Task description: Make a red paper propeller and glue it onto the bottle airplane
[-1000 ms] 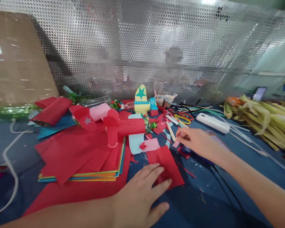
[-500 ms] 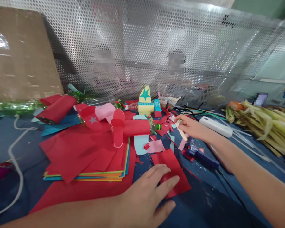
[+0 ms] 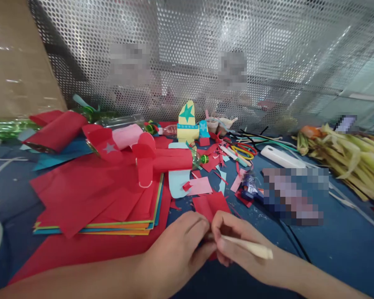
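My right hand [image 3: 237, 241] is closed around a slim cream-coloured pen [image 3: 252, 247], its thicker end pointing to the lower right. Fingertips of my left hand [image 3: 183, 245] pinch at the pen's other end, which the fingers mostly hide; whether a cap is there I cannot make out. Beneath both hands lies a red paper piece [image 3: 210, 203], partly covered by them. Just beyond it are a pink paper strip [image 3: 200, 186] and a red paper-wrapped bottle plane [image 3: 171, 160] with light blue wings.
Left is a stack of coloured paper [image 3: 93, 199]. Behind it lie a red paper-wrapped bottle [image 3: 59, 133] and a yellow bottle plane [image 3: 187, 131]. To the right are a blue glue gun [image 3: 251, 189] with its cord, a white power strip [image 3: 282, 158] and corn husks [image 3: 345, 162]. A perforated metal panel [image 3: 187, 54] stands behind.
My right hand has picked up the cream pen from among the scraps and brought it back to my left hand. My left fingers have closed at its end. The view has shifted slightly.
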Demonstrator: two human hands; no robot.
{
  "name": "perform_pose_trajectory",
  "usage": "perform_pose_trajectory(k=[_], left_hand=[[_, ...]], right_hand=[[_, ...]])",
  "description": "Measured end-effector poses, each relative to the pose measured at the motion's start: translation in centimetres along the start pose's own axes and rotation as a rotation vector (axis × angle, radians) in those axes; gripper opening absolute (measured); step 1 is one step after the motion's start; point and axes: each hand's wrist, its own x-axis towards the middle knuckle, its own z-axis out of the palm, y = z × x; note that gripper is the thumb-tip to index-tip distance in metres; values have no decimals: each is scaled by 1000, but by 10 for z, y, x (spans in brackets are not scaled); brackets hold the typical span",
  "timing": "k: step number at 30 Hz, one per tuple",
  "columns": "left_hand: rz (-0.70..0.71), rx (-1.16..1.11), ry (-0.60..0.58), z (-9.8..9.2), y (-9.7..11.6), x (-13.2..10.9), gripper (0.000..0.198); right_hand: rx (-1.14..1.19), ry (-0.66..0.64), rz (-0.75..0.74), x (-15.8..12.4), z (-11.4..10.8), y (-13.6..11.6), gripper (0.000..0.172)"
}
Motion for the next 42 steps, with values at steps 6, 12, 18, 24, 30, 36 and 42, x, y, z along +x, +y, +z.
perform_pose_trajectory(k=[6,12,18,24,30,36,42], left_hand=[[94,183,-21,5,4,-2,29],[155,245,2,4,3,-2,33],[87,135,-15,3,1,-2,25],[-43,87,128,-4,3,-4,22],[140,283,-91,4,-6,-13,44],[248,365,-301,11,-15,-8,43],[312,242,-356,5,-11,-3,36]], right_hand=[[-87,146,-17,-3,8,3,18],[-29,113,3,-3,7,3,18],[35,98,-16,-7,3,3,20],[315,482,-225,-6,-20,9,24],[177,528,-40,10,-33,16,7],[-191,679,-145,2,-26,17,11],[-99,430,-85,1,-17,17,9]])
